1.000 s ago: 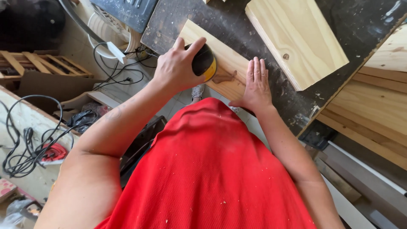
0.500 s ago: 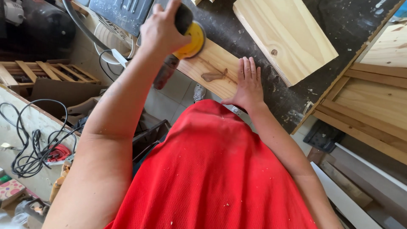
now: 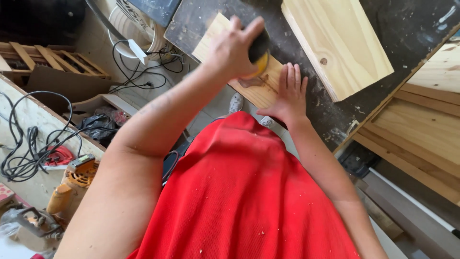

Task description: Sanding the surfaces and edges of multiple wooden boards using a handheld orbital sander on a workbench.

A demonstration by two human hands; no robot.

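Sander (image 3: 258, 55), black over a yellow pad, sits on the near pine board (image 3: 254, 86) on the dusty dark workbench (image 3: 383, 96); my left hand (image 3: 232, 48) wraps its top, fingers curled tight around it; just beside, my right hand (image 3: 290, 93) lies flat, fingers spread, pinning the board's edge; a larger, seemingly untouched plank (image 3: 335, 45) rests farther right.

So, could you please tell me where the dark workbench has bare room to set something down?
Bare dark workbench shows between the right hand and the large pine board, and beyond that board's far end. It is crowded where the left hand grips the sander on the small board.
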